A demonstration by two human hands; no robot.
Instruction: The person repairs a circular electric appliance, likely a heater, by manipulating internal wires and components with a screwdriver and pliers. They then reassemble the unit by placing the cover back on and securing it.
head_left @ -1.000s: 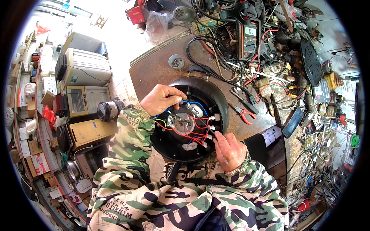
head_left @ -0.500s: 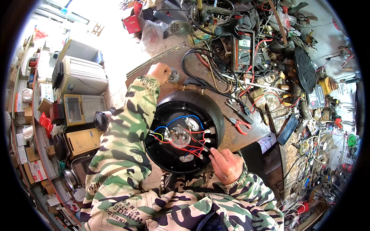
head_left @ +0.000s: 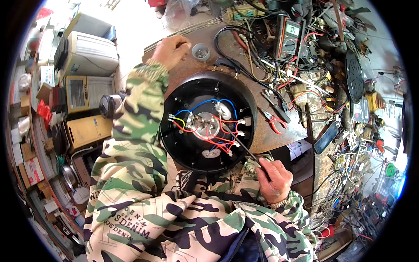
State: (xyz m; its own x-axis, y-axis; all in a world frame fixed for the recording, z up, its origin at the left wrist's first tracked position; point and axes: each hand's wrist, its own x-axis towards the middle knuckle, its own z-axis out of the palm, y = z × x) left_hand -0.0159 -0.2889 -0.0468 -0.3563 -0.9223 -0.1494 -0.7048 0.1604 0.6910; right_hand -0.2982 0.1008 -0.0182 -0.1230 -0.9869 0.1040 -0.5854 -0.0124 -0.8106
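Note:
My left hand (head_left: 171,51) is above the rusty metal bench top (head_left: 281,139), just left of a small grey cup (head_left: 200,52) of small metal pieces. Its fingers are curled together; what they hold, if anything, is too small to make out. My right hand (head_left: 274,181) grips a long thin screwdriver (head_left: 248,149), whose shaft reaches into a round black appliance housing (head_left: 183,153). The housing lies open in front of me, with red, blue and yellow wires (head_left: 205,140), white connectors and a round metal centre (head_left: 204,126).
Red-handled pliers (head_left: 274,123) and other tools lie right of the housing. A multimeter (head_left: 289,37), tangled cables (head_left: 235,43), a phone (head_left: 325,136) and heaps of parts crowd the right. Boxy appliances (head_left: 89,52) and shelving stand on the left.
My left hand has moved from the wiring in the housing up and left to beside the cup. My right hand has moved rightward and down with the screwdriver. The view has shifted.

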